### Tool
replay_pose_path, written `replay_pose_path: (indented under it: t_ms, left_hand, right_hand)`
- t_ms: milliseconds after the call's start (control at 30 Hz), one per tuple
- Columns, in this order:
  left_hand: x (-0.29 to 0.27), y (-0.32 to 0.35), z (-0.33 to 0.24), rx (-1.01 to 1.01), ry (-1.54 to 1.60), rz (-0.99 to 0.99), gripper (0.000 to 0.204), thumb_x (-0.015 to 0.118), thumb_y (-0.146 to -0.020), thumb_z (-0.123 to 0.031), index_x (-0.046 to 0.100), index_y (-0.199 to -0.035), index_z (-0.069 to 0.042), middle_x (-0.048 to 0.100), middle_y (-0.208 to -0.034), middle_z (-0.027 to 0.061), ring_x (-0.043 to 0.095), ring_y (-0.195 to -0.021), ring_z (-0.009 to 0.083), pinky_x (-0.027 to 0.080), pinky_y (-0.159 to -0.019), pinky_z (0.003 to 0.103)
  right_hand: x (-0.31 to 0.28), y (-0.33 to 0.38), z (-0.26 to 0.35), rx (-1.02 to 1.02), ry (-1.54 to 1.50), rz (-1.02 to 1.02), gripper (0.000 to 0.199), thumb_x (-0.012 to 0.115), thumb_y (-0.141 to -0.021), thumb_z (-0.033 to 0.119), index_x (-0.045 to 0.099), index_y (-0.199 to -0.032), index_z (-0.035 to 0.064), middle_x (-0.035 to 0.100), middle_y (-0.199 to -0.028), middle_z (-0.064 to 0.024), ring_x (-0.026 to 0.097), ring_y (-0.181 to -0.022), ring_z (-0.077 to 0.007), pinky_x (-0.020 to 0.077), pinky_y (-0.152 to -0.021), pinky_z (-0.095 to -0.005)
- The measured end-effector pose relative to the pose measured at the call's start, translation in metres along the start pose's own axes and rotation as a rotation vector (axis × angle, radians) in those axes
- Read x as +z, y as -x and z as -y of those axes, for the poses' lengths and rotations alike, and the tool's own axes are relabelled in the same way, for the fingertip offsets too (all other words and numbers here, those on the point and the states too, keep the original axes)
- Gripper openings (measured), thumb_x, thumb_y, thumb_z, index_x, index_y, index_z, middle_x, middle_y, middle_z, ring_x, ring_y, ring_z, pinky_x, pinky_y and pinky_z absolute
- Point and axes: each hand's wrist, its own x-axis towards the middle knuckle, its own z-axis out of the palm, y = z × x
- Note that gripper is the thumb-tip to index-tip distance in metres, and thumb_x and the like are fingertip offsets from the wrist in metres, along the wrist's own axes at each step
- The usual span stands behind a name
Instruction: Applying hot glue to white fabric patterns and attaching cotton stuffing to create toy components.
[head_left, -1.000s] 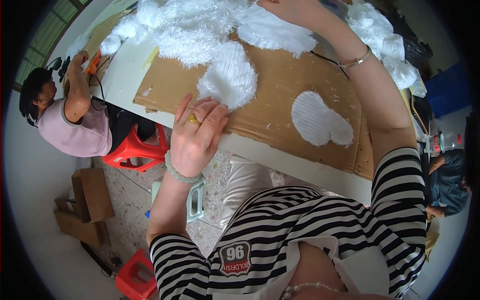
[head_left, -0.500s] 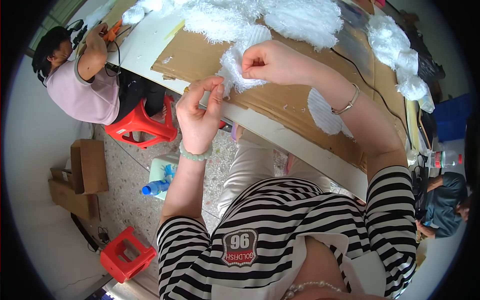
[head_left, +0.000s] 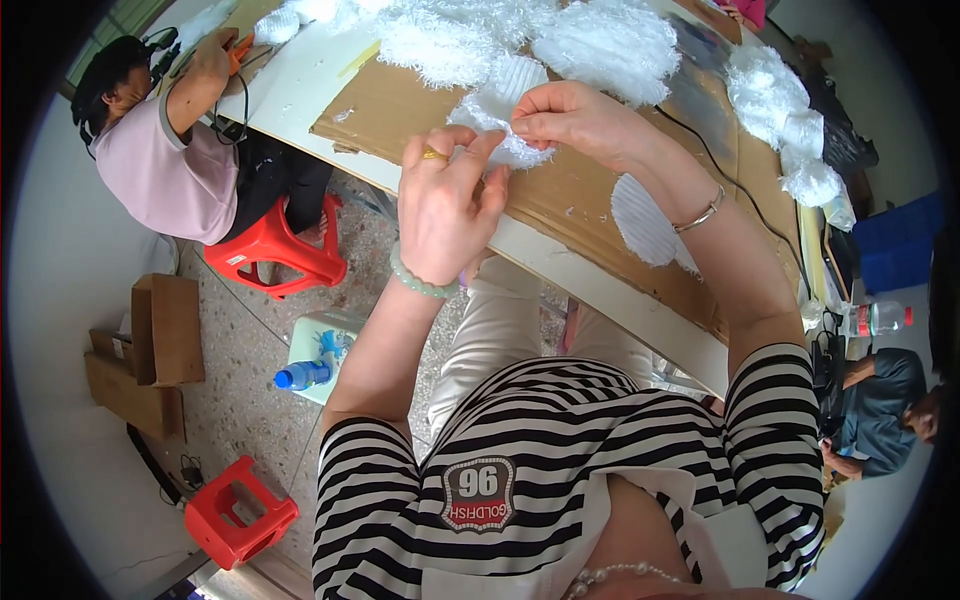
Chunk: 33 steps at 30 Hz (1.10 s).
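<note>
A white fluffy fabric piece with a ribbed part (head_left: 518, 78) lies on the cardboard in front of me, partly under my hands. My right hand (head_left: 578, 122) is closed in a pinch over its near edge; what sits between the fingertips is too small to make out. Close by on the left, my left hand (head_left: 445, 205) reaches toward those fingertips, its index finger and thumb apart and nothing visible between them. Beneath my right forearm rests another white ribbed piece (head_left: 643, 222).
Fluffy white heaps (head_left: 605, 45) cover the table's far side. A black cable (head_left: 735, 165) crosses the cardboard (head_left: 580, 235). At left a co-worker (head_left: 165, 170) sits on a red stool (head_left: 275, 250); another person (head_left: 885, 410) is at right. A blue-capped bottle (head_left: 303, 375) lies on a pale stool.
My left hand has moved right and up toward my right hand, and its thumb and index finger have parted. My right hand has shifted slightly right, still pinched.
</note>
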Motion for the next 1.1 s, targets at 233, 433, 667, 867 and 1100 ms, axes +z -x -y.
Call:
replay_pose_path:
  t_ms: [233, 433, 667, 867, 1100]
  left_hand:
    - [0.017, 0.001, 0.011, 0.087, -0.171, 0.123, 0.021, 0.071, -0.067, -0.01, 0.069, -0.087, -0.004, 0.06, -0.089, 0.0094, 0.056, -0.089, 0.029, 0.045, -0.079, 0.042]
    - [0.016, 0.001, 0.01, 0.121, -0.199, 0.126, 0.021, 0.07, -0.067, -0.01, 0.068, -0.086, -0.002, 0.06, -0.089, 0.0095, 0.056, -0.089, 0.029, 0.045, -0.08, 0.042]
    - [0.017, -0.001, 0.008, 0.129, -0.223, 0.16, 0.023, 0.07, -0.07, -0.011, 0.066, -0.091, -0.002, 0.06, -0.093, 0.0106, 0.056, -0.091, 0.0304, 0.043, -0.083, 0.043]
    - [0.031, -0.012, -0.007, 0.187, -0.169, 0.155, 0.024, 0.07, -0.071, -0.012, 0.066, -0.093, -0.002, 0.06, -0.094, 0.0108, 0.056, -0.091, 0.0305, 0.042, -0.084, 0.043]
    - [0.022, 0.007, 0.014, 0.071, -0.15, 0.147, 0.027, 0.07, -0.071, -0.006, 0.065, -0.096, -0.001, 0.058, -0.092, 0.0125, 0.054, -0.086, 0.0325, 0.045, -0.077, 0.042]
  right_hand:
    - [-0.023, 0.004, 0.01, -0.039, -0.216, -0.219, 0.013, 0.062, -0.088, 0.018, 0.062, -0.087, 0.0048, 0.056, -0.078, 0.0025, 0.049, -0.072, -0.0063, 0.043, -0.069, -0.0218]
    - [-0.073, 0.007, 0.022, -0.218, -0.52, -0.34, 0.01, 0.063, -0.087, 0.016, 0.06, -0.082, 0.0072, 0.057, -0.077, 0.0001, 0.052, -0.071, -0.0097, 0.0437, -0.067, -0.0245]
    - [-0.188, 0.015, 0.02, -0.595, -0.777, 0.02, 0.008, 0.057, -0.087, 0.017, 0.061, -0.088, 0.0111, 0.061, -0.072, -0.0003, 0.06, -0.068, -0.0151, 0.0505, -0.065, -0.0325]
    - [-0.349, 0.08, 0.017, -0.576, -0.818, -0.446, 0.012, 0.051, -0.09, 0.016, 0.054, -0.082, 0.0085, 0.058, -0.068, -0.0002, 0.057, -0.061, -0.0144, 0.0517, -0.063, -0.0316]
    - [-0.234, 0.028, 0.055, -0.515, -0.539, -0.872, 0.014, 0.051, -0.09, 0.013, 0.055, -0.079, 0.0053, 0.055, -0.067, -0.0011, 0.055, -0.058, -0.0154, 0.0524, -0.059, -0.0319]
